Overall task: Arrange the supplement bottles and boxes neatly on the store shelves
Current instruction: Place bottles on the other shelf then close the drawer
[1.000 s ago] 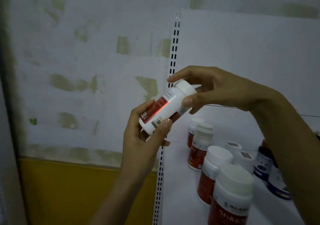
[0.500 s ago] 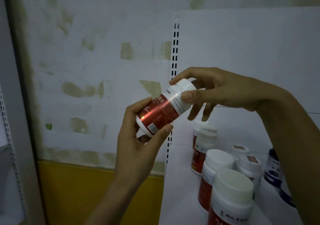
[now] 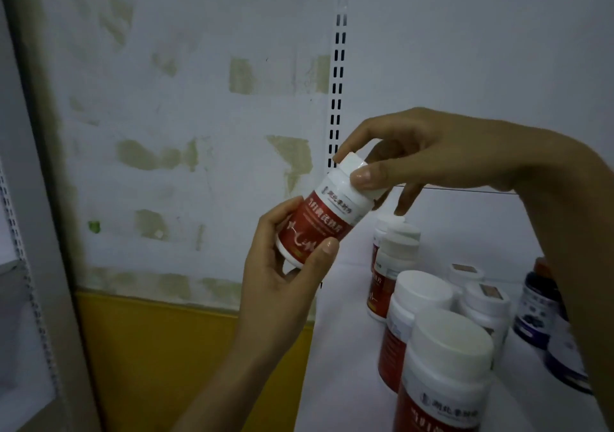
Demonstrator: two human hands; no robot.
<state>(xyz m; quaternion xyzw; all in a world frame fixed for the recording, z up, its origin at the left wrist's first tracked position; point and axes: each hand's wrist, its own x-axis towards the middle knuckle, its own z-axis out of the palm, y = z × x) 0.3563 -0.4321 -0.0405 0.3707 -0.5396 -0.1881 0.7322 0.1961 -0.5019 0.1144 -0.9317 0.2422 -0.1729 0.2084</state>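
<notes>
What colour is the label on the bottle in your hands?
The bottle has a red label with a white band below the cap; head view.

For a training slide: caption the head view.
Left hand and right hand hold a tilted red-labelled white plastic bottle near a white shelf stocked with similar bottles.

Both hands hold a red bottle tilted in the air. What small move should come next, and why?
Probably tip the bottle upright and set it on the shelf beside the other red bottles: left hand grips its base, right hand its cap, label showing.
</notes>
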